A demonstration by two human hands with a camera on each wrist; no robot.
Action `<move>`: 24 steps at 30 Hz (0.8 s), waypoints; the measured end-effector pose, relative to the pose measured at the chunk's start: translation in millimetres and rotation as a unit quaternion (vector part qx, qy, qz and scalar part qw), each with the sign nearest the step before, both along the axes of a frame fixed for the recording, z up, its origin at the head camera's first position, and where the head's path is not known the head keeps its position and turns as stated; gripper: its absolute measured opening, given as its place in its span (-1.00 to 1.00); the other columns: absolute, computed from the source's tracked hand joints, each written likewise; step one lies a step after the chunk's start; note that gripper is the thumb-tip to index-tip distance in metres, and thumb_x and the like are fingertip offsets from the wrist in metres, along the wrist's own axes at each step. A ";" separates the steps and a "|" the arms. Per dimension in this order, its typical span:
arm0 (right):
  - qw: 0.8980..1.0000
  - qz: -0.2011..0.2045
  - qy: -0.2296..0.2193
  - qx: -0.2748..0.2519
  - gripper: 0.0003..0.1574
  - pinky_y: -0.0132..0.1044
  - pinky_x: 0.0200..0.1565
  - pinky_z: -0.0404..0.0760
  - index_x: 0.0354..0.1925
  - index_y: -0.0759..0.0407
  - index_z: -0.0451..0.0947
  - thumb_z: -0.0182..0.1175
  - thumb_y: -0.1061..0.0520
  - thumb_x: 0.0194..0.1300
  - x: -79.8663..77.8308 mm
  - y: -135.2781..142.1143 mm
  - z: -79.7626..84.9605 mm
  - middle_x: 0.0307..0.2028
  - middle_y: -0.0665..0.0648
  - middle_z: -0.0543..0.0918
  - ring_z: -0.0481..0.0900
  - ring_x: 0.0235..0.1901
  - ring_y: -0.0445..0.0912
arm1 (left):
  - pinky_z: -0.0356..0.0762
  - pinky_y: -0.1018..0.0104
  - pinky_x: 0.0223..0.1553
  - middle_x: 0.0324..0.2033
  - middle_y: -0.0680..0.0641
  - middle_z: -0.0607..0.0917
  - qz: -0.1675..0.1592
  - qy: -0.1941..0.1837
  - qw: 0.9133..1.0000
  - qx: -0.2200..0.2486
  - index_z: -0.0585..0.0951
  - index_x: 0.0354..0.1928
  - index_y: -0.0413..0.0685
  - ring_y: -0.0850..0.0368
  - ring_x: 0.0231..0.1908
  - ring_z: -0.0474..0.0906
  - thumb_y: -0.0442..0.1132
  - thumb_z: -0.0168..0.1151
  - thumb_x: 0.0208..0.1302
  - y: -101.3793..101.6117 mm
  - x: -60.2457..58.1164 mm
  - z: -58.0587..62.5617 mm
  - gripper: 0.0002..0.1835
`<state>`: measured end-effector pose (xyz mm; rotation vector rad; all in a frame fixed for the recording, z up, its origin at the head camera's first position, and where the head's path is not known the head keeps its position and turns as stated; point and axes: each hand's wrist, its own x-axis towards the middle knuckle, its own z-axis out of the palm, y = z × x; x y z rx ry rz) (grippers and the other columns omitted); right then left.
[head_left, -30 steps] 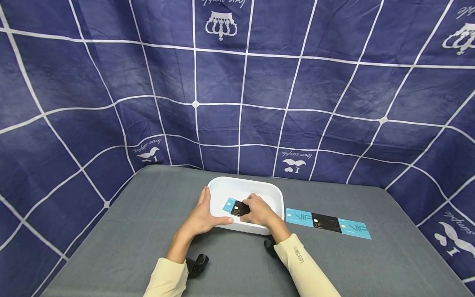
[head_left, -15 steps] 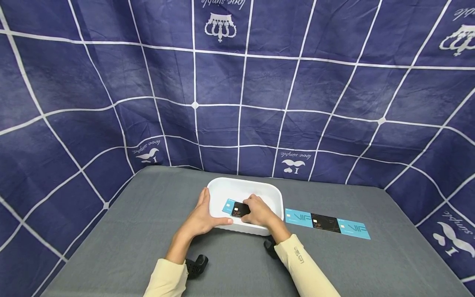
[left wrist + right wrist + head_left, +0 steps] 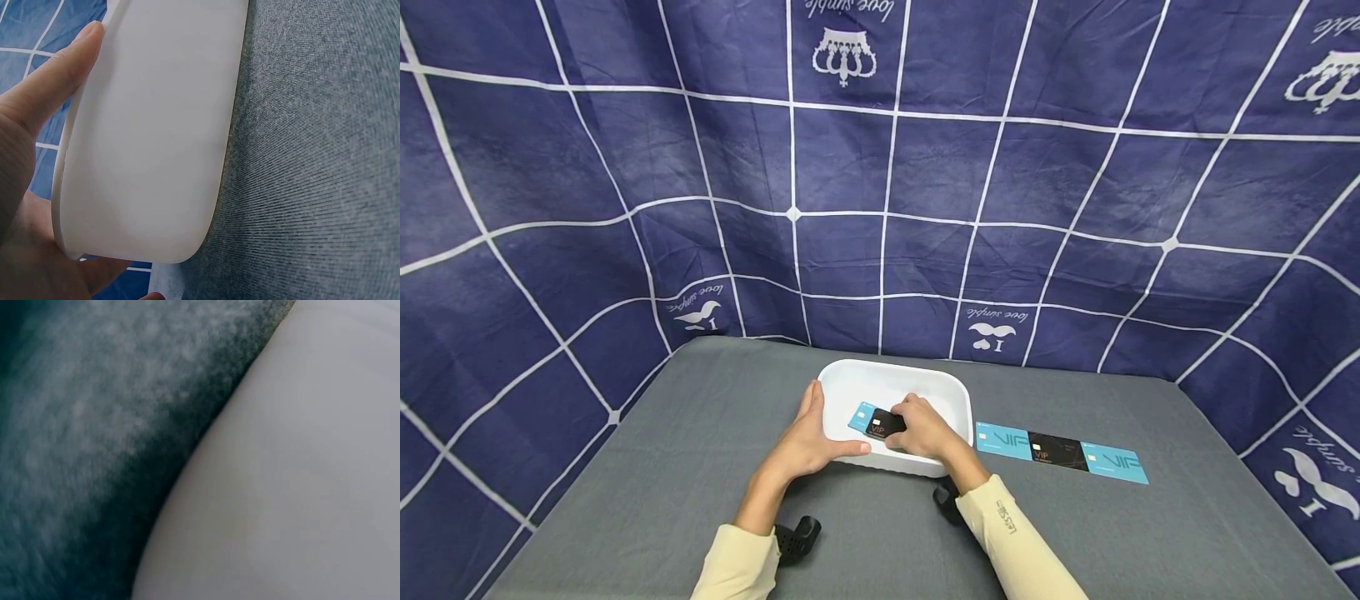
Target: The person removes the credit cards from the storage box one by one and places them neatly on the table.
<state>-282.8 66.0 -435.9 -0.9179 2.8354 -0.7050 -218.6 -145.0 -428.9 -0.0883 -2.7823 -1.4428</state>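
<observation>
Right hand (image 3: 923,427), nearer, pinches the black card (image 3: 878,423) to its left, long axis running left-right; left hand (image 3: 805,439), spread wide, clasps the white tray (image 3: 867,382)'s corner.

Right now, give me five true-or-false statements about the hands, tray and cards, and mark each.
1. The left hand touches the white tray. True.
2. The right hand hovers clear of every card. False: it touches the black card inside the tray.
3. The tray is upside down. False: it opens upward.
4. The middle card of the row beside the tray is black. True.
5. The left wrist view shows cards. False: only the head view does.
</observation>
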 end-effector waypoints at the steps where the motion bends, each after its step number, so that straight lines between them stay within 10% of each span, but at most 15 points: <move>1: 1.000 -0.001 0.000 -0.005 -0.47 -0.07 -0.09 0.45 -0.01 0.44 0.60 0.44 0.18 0.09 0.2 0.3 0.1 -0.20 0.22 0.53 0.45 -0.18 0.03 | 0.02 -0.17 0.36 0.51 -0.34 -0.25 0.000 -0.001 1.000 -0.001 -0.26 0.51 -0.37 -0.28 0.47 -0.17 0.10 0.62 -0.15 0.2 0.2 0.3 0.48; 24: 0.998 -0.015 0.011 -0.062 -0.58 -0.17 -0.24 0.40 -0.17 0.35 0.68 0.48 0.19 -0.04 -1.3 0.0 0.4 -0.36 0.13 0.53 0.41 -0.34 -0.07 | 0.00 -0.14 0.38 0.52 -0.32 -0.27 0.000 0.000 1.000 0.011 -0.27 0.51 -0.37 -0.26 0.47 -0.18 0.07 0.63 -0.14 1.0 2.0 1.1 0.47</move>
